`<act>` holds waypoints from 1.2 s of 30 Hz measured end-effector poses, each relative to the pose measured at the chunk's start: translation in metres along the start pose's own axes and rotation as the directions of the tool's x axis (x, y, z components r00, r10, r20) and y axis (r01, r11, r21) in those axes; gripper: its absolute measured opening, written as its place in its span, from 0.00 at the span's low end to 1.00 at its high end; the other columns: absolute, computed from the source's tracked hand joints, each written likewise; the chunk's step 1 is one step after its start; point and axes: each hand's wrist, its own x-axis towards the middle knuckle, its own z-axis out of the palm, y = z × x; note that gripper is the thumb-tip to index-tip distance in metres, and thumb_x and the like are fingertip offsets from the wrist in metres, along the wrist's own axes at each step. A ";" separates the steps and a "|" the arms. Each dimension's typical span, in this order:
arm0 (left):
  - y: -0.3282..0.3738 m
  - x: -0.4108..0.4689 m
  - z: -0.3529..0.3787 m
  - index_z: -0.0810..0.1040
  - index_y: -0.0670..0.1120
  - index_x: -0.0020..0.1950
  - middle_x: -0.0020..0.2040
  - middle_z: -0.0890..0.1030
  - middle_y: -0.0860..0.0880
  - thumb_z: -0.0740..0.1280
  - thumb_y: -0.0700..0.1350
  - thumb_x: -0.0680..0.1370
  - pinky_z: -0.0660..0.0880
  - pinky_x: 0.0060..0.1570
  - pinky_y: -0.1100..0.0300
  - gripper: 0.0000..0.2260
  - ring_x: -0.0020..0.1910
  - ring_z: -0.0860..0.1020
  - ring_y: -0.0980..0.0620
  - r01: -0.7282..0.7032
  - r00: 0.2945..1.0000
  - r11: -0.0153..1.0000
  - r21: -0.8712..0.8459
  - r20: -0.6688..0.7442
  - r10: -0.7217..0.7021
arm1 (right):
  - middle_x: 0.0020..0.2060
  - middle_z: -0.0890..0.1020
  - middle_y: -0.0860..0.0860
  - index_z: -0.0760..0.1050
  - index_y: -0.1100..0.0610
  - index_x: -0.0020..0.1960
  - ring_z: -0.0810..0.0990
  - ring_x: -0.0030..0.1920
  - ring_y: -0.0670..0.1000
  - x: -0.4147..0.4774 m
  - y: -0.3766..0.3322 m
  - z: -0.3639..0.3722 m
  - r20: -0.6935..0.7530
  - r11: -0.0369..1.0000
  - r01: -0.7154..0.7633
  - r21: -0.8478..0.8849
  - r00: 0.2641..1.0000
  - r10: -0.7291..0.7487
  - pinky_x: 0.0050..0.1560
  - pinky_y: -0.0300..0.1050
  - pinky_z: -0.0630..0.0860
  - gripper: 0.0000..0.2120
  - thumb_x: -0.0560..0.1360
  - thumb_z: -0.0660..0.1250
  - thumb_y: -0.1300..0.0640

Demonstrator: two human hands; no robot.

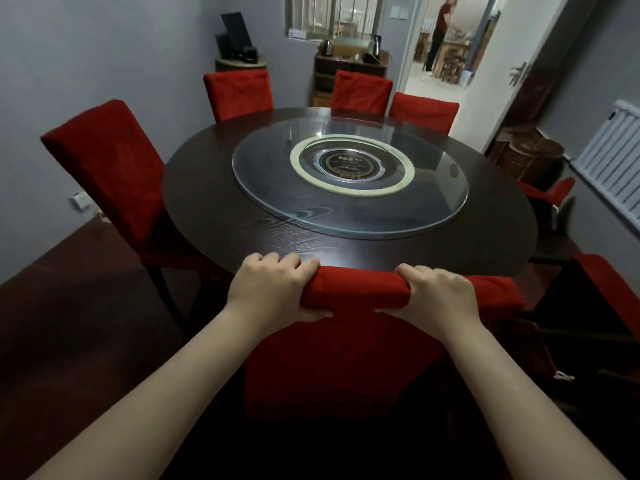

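Gripping the top of the backrest, the fingers (294, 262) of the left hand (273, 289) curl over the far side of the red cloth while the thumb presses in from the near side. The right hand (440, 292) holds the same way, a little further along the rail. Both hands are closed firmly on the red-covered chair (349, 358), with a short stretch of bunched cover between them.

The chair stands at the near edge of the desk (214, 209), its back facing the person and its top rail seeming to meet the rim. Whether the seat is fully under the desk is hidden by the backrest.

As a judgement, the grasp is made and the chair looks about square to the edge. What is left is a final nudge in, or a pull out if it is to be moved away — this moment alone does not say which.

Further out, the glass turntable (446, 216) lies toward the middle of the desk. A chair at the left edge (114, 174) stands turned away at an angle, and another at the near right (609, 296) sits off from the rim — both look unaligned.
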 end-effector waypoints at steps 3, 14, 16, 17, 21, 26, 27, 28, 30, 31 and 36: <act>-0.028 0.006 0.004 0.81 0.49 0.52 0.39 0.81 0.49 0.67 0.74 0.61 0.73 0.34 0.56 0.34 0.32 0.79 0.45 -0.029 0.999 1.000 0.012 -0.016 0.029 | 0.44 0.81 0.46 0.73 0.47 0.50 0.81 0.45 0.53 0.013 -0.021 -0.002 0.002 1.000 -0.011 0.015 1.000 0.011 0.42 0.45 0.73 0.33 0.59 0.64 0.23; -0.098 0.043 0.014 0.77 0.53 0.62 0.50 0.82 0.52 0.65 0.76 0.61 0.71 0.43 0.55 0.38 0.43 0.80 0.45 -0.094 0.992 0.994 0.053 0.095 0.089 | 0.57 0.77 0.40 0.63 0.36 0.63 0.77 0.57 0.48 0.036 -0.012 -0.018 0.273 0.970 -0.011 0.241 0.960 -0.057 0.46 0.46 0.70 0.37 0.59 0.67 0.26; -0.104 0.046 0.015 0.75 0.55 0.64 0.53 0.81 0.54 0.63 0.77 0.61 0.69 0.45 0.55 0.39 0.46 0.80 0.46 -0.069 0.991 0.994 0.080 0.123 0.059 | 0.55 0.79 0.40 0.63 0.34 0.62 0.78 0.55 0.49 0.039 -0.001 -0.017 0.308 0.971 -0.028 0.238 0.950 -0.048 0.44 0.45 0.68 0.35 0.58 0.65 0.24; -0.106 0.047 0.016 0.73 0.55 0.65 0.54 0.80 0.55 0.62 0.78 0.61 0.69 0.46 0.55 0.40 0.48 0.80 0.47 -0.056 0.990 0.995 0.087 0.137 0.044 | 0.53 0.80 0.41 0.64 0.34 0.61 0.79 0.53 0.50 0.040 -0.001 -0.015 0.278 0.976 -0.015 0.219 0.960 -0.047 0.42 0.45 0.68 0.34 0.58 0.64 0.23; -0.126 0.051 0.020 0.71 0.57 0.67 0.58 0.78 0.56 0.61 0.79 0.61 0.68 0.50 0.56 0.41 0.51 0.78 0.49 -0.021 0.980 0.995 0.096 0.201 0.001 | 0.46 0.81 0.42 0.68 0.41 0.55 0.81 0.46 0.51 0.054 -0.022 -0.003 0.112 0.992 0.028 0.126 0.993 -0.042 0.37 0.44 0.67 0.31 0.61 0.60 0.22; -0.179 0.051 0.037 0.69 0.57 0.68 0.57 0.78 0.55 0.62 0.79 0.59 0.69 0.52 0.56 0.42 0.53 0.78 0.50 0.001 0.959 0.999 0.053 0.283 -0.016 | 0.43 0.80 0.44 0.68 0.46 0.53 0.81 0.44 0.51 0.080 -0.068 -0.003 0.086 0.996 0.035 0.082 0.995 -0.042 0.37 0.44 0.67 0.31 0.63 0.59 0.23; -0.191 0.052 0.041 0.68 0.57 0.68 0.57 0.78 0.56 0.62 0.79 0.59 0.69 0.53 0.56 0.42 0.53 0.78 0.50 -0.008 0.954 0.999 0.043 0.299 -0.005 | 0.43 0.80 0.45 0.68 0.46 0.52 0.81 0.44 0.51 0.084 -0.080 -0.003 0.090 0.996 0.034 0.083 0.995 -0.042 0.37 0.44 0.67 0.30 0.64 0.60 0.23; -0.203 0.053 0.045 0.68 0.57 0.68 0.58 0.78 0.56 0.62 0.79 0.59 0.69 0.53 0.56 0.43 0.53 0.78 0.51 -0.022 0.951 0.999 0.043 0.310 0.008 | 0.43 0.80 0.45 0.68 0.46 0.52 0.81 0.44 0.52 0.088 -0.091 -0.003 0.095 0.996 0.031 0.082 0.995 -0.039 0.37 0.44 0.67 0.30 0.64 0.60 0.24; -0.227 0.059 0.054 0.69 0.56 0.67 0.57 0.78 0.56 0.62 0.79 0.59 0.70 0.52 0.56 0.42 0.53 0.78 0.50 -0.060 0.950 0.998 0.034 0.307 0.047 | 0.43 0.80 0.44 0.68 0.46 0.52 0.81 0.44 0.51 0.098 -0.109 -0.003 0.104 0.997 0.007 0.077 0.995 -0.015 0.37 0.44 0.67 0.29 0.65 0.60 0.24; -0.238 0.062 0.060 0.70 0.56 0.67 0.57 0.79 0.55 0.62 0.79 0.59 0.70 0.51 0.56 0.42 0.52 0.79 0.49 -0.087 0.952 0.996 0.023 0.297 0.076 | 0.43 0.80 0.44 0.68 0.45 0.52 0.81 0.44 0.50 0.103 -0.117 -0.002 0.103 0.998 -0.011 0.069 0.995 0.004 0.36 0.44 0.66 0.28 0.65 0.59 0.24; -0.273 0.076 0.079 0.75 0.53 0.59 0.50 0.81 0.54 0.60 0.79 0.60 0.70 0.42 0.56 0.39 0.46 0.81 0.47 -0.275 0.947 0.961 -0.038 0.159 0.278 | 0.43 0.81 0.42 0.69 0.42 0.54 0.81 0.44 0.49 0.116 -0.139 -0.010 0.121 0.993 -0.114 0.002 0.986 0.113 0.37 0.43 0.70 0.30 0.63 0.57 0.22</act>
